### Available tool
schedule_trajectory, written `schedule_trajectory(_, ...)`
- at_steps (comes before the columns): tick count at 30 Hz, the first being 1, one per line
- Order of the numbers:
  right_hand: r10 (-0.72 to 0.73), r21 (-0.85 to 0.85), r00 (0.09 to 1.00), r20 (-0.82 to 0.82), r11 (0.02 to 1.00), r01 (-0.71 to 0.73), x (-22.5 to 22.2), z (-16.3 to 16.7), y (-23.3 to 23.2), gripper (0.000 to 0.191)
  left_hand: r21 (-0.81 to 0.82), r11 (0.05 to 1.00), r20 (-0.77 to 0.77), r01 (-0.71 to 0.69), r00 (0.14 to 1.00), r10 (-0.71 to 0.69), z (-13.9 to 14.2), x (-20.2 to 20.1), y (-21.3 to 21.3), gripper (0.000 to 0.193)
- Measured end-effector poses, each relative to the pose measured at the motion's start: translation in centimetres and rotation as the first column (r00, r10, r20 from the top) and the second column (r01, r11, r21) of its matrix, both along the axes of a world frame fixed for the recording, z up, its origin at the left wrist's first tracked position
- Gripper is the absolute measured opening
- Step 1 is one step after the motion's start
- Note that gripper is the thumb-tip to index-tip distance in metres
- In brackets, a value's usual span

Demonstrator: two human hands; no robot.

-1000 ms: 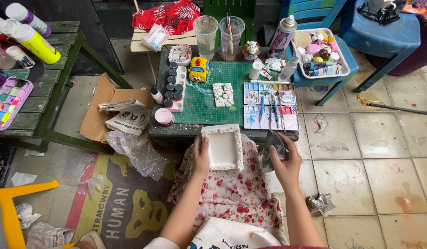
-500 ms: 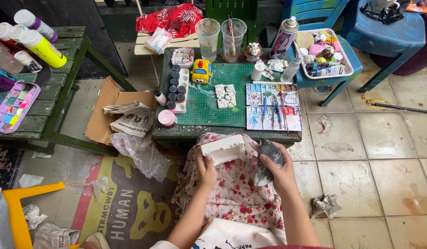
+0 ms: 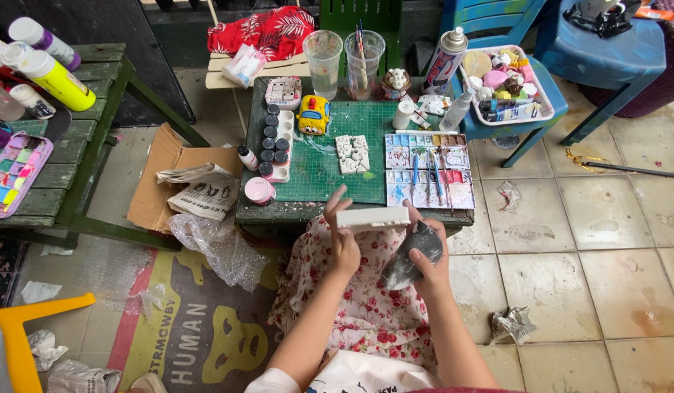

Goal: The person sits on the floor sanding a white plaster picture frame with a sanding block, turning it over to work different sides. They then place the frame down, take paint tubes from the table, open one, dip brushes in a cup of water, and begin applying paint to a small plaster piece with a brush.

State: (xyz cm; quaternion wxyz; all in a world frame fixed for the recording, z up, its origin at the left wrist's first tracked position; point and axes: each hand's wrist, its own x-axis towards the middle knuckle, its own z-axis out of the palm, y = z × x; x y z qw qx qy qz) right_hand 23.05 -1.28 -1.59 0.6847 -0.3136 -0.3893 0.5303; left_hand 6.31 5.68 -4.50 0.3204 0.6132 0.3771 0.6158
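Your left hand (image 3: 343, 236) sits just below centre of the frame, fingers (image 3: 337, 198) curled and clamped on the left end of a white rectangular slab (image 3: 373, 217); the slab is held edge-on, roughly level, above your lap and just in front of the near edge of the green worktop (image 3: 278, 212)

Your right hand (image 3: 428, 256), right of centre, is closed around a dark grey crumpled sheet (image 3: 410, 255); thumb on top, fingers wrapped under it. The sheet's upper edge meets the right end of the slab; whether it presses on it, you cannot tell

Lap below both hands: floral cloth (image 3: 366, 306), white with red flowers

On the worktop, upper centre of the frame: green cutting mat (image 3: 318, 164), a small white tile piece (image 3: 353, 153) on it, a yellow toy car (image 3: 313, 115) at the mat's upper left, a white tray of dark-capped paint pots (image 3: 275, 142) along its left side, a pink-lidded jar (image 3: 259, 191) at the lower left. Right of the mat: paint-stained palette (image 3: 428, 169) with brushes lying across it. Behind: two clear cups (image 3: 324, 62), one with brushes

Left of the worktop, on the floor: open cardboard box (image 3: 162, 175) with newspaper
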Motion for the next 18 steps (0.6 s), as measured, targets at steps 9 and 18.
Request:
schedule_trajectory(9,-0.174,0.203,0.910,0.377,0.974,0.103,-4.6,-0.2,-1.9,0.046,-0.510,0.824,0.655,0.245,0.731,0.188,-0.9,1.1,-2.1,0.060)
schedule_trajectory(18,-0.072,0.101,0.972,0.224,0.994,0.051,-2.8,0.5,-2.9,0.044,-0.364,0.864,0.902,0.347,0.363,0.234,-3.9,-0.4,-1.2,0.035)
